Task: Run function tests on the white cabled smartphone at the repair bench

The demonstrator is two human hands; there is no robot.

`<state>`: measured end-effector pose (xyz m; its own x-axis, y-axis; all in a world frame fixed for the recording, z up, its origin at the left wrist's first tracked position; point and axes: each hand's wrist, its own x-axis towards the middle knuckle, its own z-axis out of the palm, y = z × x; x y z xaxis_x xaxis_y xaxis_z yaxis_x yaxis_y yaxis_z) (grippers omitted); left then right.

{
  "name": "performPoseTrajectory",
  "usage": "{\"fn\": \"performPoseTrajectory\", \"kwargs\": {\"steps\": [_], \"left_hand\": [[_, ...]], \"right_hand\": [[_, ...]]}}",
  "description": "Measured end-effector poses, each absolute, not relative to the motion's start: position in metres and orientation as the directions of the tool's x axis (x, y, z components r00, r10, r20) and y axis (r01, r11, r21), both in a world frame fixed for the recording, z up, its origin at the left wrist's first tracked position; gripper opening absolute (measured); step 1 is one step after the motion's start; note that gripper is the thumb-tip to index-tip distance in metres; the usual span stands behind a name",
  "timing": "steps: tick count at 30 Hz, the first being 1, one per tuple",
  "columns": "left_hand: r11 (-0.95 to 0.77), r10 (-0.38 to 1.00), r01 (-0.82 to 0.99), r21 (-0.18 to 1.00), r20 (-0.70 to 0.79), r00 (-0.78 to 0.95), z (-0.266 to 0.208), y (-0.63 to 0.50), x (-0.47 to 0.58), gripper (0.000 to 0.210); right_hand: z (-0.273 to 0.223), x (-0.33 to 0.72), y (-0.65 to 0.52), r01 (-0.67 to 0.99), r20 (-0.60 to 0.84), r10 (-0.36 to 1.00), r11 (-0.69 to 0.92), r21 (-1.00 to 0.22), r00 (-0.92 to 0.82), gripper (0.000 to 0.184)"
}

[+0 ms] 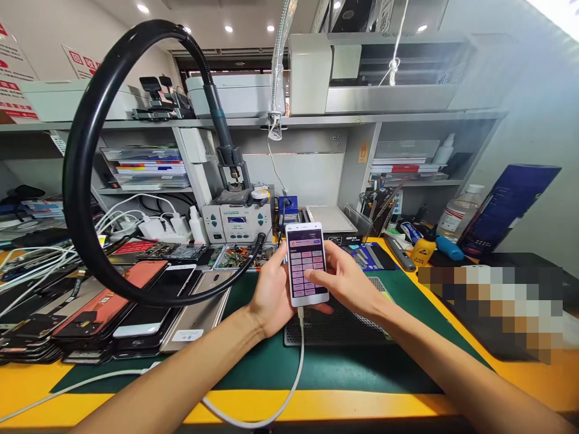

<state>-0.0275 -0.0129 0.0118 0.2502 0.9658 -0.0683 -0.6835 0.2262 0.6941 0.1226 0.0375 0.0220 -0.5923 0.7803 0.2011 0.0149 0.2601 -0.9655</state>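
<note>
A white smartphone with a lit screen of small buttons stands tilted up toward me over the green mat. Around its left side and back wraps my left hand. From the right, my right hand holds the phone's other edge, its thumb lying over the screen; its other fingers are partly hidden behind the phone. Plugged into the phone's bottom end is a white charging cable, which loops down past the bench's front edge. Under the hands lies a dark perforated pad.
Stacks of phones and phone parts crowd the left. A black hose arches from the soldering station in front of me. Bottles, including a yellow one, stand at the right on the yellow bench. Shelves rise behind.
</note>
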Motion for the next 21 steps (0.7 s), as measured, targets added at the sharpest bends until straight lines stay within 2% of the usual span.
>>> {"fn": "performPoseTrajectory", "kwargs": {"steps": [11, 21], "left_hand": [[0.225, 0.961, -0.675, 0.703, -0.044, 0.275, 0.012, -0.014, -0.025, 0.062], [0.254, 0.952, -0.679, 0.689, -0.056, 0.300, 0.010, -0.011, -0.030, 0.066]], "right_hand": [[0.011, 0.119, 0.040, 0.099, 0.273, 0.822, 0.367, -0.925, -0.499, 0.032], [0.015, 0.121, 0.041, 0.020, 0.214, 0.799, 0.271, -0.962, -0.562, 0.032]]}}
